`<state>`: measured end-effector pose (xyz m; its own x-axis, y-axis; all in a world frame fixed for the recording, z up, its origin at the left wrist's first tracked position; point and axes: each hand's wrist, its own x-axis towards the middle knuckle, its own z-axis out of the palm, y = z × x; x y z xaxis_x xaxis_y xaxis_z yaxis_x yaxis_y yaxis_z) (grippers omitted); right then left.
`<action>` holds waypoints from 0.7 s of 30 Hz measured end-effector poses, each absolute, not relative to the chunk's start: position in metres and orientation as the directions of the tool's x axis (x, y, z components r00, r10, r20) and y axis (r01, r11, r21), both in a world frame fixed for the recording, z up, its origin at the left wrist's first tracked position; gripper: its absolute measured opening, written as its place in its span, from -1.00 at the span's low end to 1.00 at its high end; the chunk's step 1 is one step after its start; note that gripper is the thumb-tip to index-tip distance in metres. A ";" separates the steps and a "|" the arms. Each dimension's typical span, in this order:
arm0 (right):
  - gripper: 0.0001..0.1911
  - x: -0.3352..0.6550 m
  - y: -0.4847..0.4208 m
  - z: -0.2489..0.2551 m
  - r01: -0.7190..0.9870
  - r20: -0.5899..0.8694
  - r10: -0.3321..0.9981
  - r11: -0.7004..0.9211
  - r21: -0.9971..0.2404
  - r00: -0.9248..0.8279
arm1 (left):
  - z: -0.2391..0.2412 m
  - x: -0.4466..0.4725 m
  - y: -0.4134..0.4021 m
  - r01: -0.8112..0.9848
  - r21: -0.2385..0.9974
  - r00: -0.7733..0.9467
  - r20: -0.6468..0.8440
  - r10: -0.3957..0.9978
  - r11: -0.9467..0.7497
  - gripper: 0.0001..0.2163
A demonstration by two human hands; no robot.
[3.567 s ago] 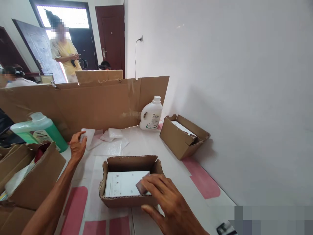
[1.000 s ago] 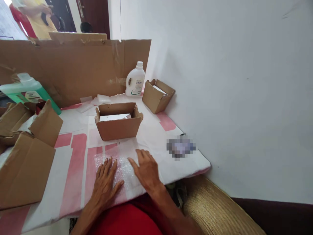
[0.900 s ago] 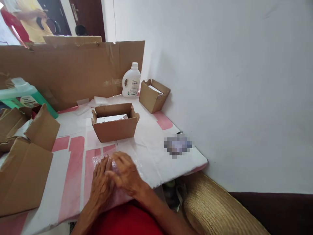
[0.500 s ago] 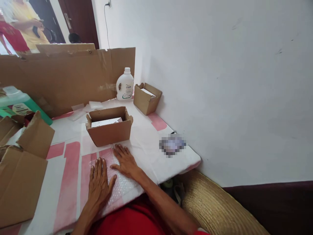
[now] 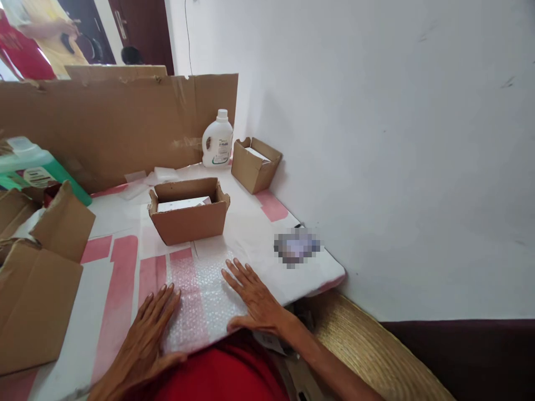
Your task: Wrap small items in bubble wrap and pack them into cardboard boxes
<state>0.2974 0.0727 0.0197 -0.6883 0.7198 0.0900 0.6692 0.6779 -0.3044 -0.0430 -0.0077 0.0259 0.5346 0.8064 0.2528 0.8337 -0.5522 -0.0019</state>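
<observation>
A sheet of clear bubble wrap (image 5: 194, 301) lies flat on the tabletop at its near edge, with the pink and white cover showing through. My left hand (image 5: 146, 334) is at the sheet's left side, palm down with the fingers stretched out. On the other side my right hand (image 5: 257, 301) has its fingers spread over the sheet's right edge. Neither hand grips anything. Just beyond the bubble wrap stands an open cardboard box (image 5: 192, 223) with a white box (image 5: 184, 204) inside.
Another cardboard box (image 5: 254, 167) and a white jug (image 5: 218, 142) stand at the back. At left are open cartons (image 5: 37, 312) and a green-liquid bottle (image 5: 54, 172). A blurred-out item (image 5: 297, 246) lies near the wall. A cardboard panel (image 5: 125, 122) borders the table; people (image 5: 54, 33) are behind it.
My hands have moved apart and nearer to me, the left one leftward and the right one rightward. More of the bubble wrap shows between them. The view has shifted slightly.
</observation>
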 end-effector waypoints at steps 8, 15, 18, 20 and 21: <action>-0.20 0.326 0.054 0.000 0.545 0.050 0.564 0.814 -0.200 -0.824 | 0.024 -0.046 -0.039 0.791 -0.076 0.601 0.288 0.746 -0.608 -0.28; -0.34 0.329 0.042 -0.007 0.538 0.155 0.590 0.796 -0.277 -0.793 | 0.021 -0.056 -0.047 0.791 0.111 0.541 0.333 0.772 -0.602 -0.44; -0.44 0.326 0.036 -0.005 0.549 0.278 0.644 0.759 -0.350 -0.713 | 0.016 -0.061 -0.042 0.796 0.187 0.497 0.340 0.798 -0.576 -0.50; -0.56 0.322 0.031 -0.005 0.540 0.395 0.687 0.725 -0.428 -0.609 | 0.010 -0.064 -0.038 0.796 0.231 0.469 0.348 0.812 -0.559 -0.56; -0.65 0.319 0.028 -0.005 0.530 0.444 0.710 0.704 -0.474 -0.546 | 0.007 -0.065 -0.036 0.800 0.254 0.446 0.355 0.821 -0.544 -0.58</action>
<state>0.3192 0.0284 -0.0050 -0.5461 0.7102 0.4443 0.5298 0.7036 -0.4735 -0.0651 -0.0360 0.0073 0.4463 0.8215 0.3549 0.7997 -0.5441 0.2537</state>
